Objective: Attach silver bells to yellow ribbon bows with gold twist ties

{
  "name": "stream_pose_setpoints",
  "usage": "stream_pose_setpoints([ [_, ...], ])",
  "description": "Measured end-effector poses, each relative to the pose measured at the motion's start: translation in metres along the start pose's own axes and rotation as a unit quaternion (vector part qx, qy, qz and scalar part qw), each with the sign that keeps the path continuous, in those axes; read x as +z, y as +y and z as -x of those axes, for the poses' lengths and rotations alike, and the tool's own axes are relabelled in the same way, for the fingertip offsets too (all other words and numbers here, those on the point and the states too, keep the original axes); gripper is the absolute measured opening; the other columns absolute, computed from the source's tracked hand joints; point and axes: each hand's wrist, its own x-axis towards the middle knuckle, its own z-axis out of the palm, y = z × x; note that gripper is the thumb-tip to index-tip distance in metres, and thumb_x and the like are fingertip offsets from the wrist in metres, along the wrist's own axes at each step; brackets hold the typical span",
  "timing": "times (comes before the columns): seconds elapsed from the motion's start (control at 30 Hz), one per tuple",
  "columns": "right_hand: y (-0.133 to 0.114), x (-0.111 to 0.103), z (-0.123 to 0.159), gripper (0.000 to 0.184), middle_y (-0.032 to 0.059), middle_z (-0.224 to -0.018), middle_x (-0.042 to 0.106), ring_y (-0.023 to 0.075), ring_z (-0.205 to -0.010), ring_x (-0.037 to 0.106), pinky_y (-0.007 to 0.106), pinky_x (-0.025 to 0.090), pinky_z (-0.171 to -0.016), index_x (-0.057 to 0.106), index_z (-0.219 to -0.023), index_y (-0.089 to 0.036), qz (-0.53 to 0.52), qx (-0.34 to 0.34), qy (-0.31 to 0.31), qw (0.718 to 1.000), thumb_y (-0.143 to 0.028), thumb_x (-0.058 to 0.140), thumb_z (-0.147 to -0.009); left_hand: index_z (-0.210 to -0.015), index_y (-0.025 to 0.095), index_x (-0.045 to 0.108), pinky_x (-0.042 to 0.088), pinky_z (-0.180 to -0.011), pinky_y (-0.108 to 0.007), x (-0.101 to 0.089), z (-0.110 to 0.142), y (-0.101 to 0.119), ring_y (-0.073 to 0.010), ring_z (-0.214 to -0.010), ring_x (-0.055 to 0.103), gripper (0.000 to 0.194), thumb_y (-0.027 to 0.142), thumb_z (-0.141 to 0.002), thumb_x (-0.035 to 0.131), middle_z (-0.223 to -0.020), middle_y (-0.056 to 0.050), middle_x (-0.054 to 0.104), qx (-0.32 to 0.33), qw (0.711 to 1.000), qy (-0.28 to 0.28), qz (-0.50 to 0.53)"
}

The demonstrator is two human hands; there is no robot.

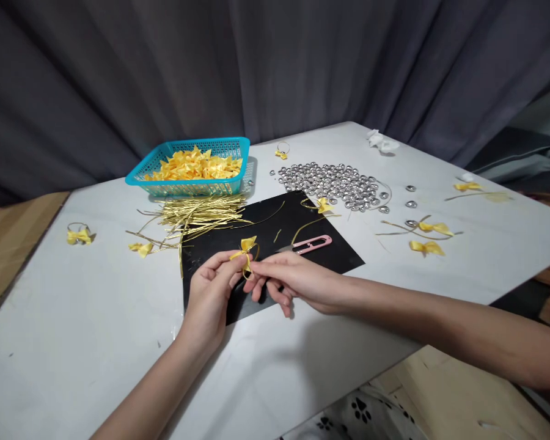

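Between my two hands is a yellow ribbon bow [248, 244] with a loop of gold wire around its middle. My left hand [217, 281] pinches the bow from the left, thumb against fingers. From the right, my right hand [286, 278] pinches the wire and lower part of the bow with thumb and forefinger, its other fingers loosely curled. Both hands are over a black mat [256, 223]. Pink thread snips [311, 244] lie on the mat just beyond my right hand. Another yellow bow [324, 205] with gold wire rests at the mat's far edge.
A blue basket [142, 177] of yellow bows stands at the back left, with a bundle of gold wires [201, 211] before it. Silver beads [334, 183] are heaped behind the mat. Loose bows [427, 247] lie right; a wired bow [79, 236] sits far left.
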Motion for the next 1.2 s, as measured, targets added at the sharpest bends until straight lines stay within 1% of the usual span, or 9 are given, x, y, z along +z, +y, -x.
stream_pose_setpoints([
  [0.1,0.001,0.001,0.001,0.024,-0.001,-0.063,0.061,0.0013,-0.033,0.042,0.014,0.038,-0.03,0.064,-0.078,-0.011,-0.017,-0.006,-0.039,0.999,-0.032,0.054,-0.085,-0.073,0.013,0.068,0.046,-0.055,-0.015,0.0,0.0,0.0,-0.0059,-0.054,0.06,0.017,0.022,-0.061,0.078,-0.067,0.0,0.071,-0.011,1.0,0.0,-0.007],
  [0.23,0.002,0.001,0.001,0.02,-0.0064,-0.046,0.051,0.0012,-0.031,0.039,0.014,0.041,-0.034,0.061,-0.069,-0.011,-0.012,-0.043,0.0,0.999,-0.027,0.058,-0.082,-0.073,0.013,0.067,0.046,-0.055,-0.017,0.001,0.0,0.001,-0.0067,-0.053,0.059,0.019,0.02,-0.06,0.078,-0.067,-0.001,0.071,-0.007,1.0,0.0,-0.002],
  [0.37,0.001,0.0,0.001,0.02,-0.0071,-0.042,0.047,0.0024,-0.032,0.04,0.013,0.039,-0.033,0.059,-0.067,-0.012,0.021,-0.059,0.031,0.998,-0.025,0.056,-0.082,-0.074,0.014,0.066,0.048,-0.062,-0.019,0.001,0.0,0.002,-0.0095,-0.062,0.064,0.019,0.019,-0.06,0.078,-0.07,-0.001,0.072,-0.006,1.0,-0.005,0.001],
  [0.57,-0.004,0.004,0.003,0.017,-0.0043,-0.057,0.054,0.0009,-0.035,0.041,0.013,0.038,-0.033,0.058,-0.064,-0.012,0.07,-0.069,0.072,0.993,-0.016,0.054,-0.08,-0.074,0.014,0.068,0.047,-0.064,-0.02,0.001,0.001,0.001,-0.0105,-0.065,0.064,0.017,0.022,-0.062,0.077,-0.071,-0.001,0.072,0.007,1.0,-0.01,-0.007],
  [0.77,-0.002,0.006,0.003,0.017,-0.0041,-0.06,0.054,0.0008,-0.034,0.042,0.014,0.038,-0.033,0.058,-0.065,-0.012,0.098,-0.067,0.075,0.99,-0.016,0.052,-0.081,-0.07,0.014,0.069,0.048,-0.065,-0.019,0.002,0.001,0.0,-0.0104,-0.067,0.064,0.013,0.022,-0.063,0.076,-0.069,-0.001,0.071,0.017,1.0,0.009,-0.003],
  [0.87,0.005,0.004,0.001,0.014,-0.0025,-0.062,0.056,0.0027,-0.039,0.043,0.016,0.038,-0.034,0.062,-0.072,-0.012,0.117,-0.106,0.101,0.982,-0.021,0.055,-0.08,-0.07,0.014,0.069,0.048,-0.067,-0.019,0.001,0.0,0.001,-0.0103,-0.068,0.064,0.013,0.02,-0.061,0.076,-0.07,-0.001,0.072,0.022,0.999,0.033,0.006],
  [1.03,0.009,0.002,0.001,0.013,-0.0034,-0.054,0.053,0.0037,-0.043,0.041,0.016,0.032,-0.038,0.068,-0.078,-0.012,0.185,-0.196,0.166,0.949,-0.022,0.061,-0.077,-0.068,0.014,0.068,0.049,-0.07,-0.02,0.001,-0.001,0.001,-0.0105,-0.068,0.065,0.012,0.019,-0.06,0.076,-0.067,0.0,0.071,0.029,0.998,0.044,0.022],
  [1.1,0.006,0.002,0.001,0.013,-0.0023,-0.059,0.057,0.003,-0.041,0.042,0.016,0.035,-0.037,0.067,-0.078,-0.012,0.129,-0.163,0.141,0.968,-0.023,0.059,-0.079,-0.068,0.015,0.068,0.049,-0.071,-0.021,0.0,-0.001,0.002,-0.0107,-0.067,0.065,0.013,0.019,-0.059,0.077,-0.067,0.0,0.072,0.029,0.999,0.037,0.022],
  [1.2,0.001,0.002,0.003,0.025,-0.0003,-0.065,0.06,0.0023,-0.035,0.04,0.018,0.04,-0.035,0.064,-0.075,-0.011,0.0,-0.067,0.072,0.995,-0.029,0.05,-0.086,-0.07,0.015,0.068,0.049,-0.07,-0.021,0.0,0.0,0.002,-0.0117,-0.068,0.066,0.015,0.02,-0.06,0.078,-0.068,0.0,0.073,0.031,0.999,0.012,0.007],
])
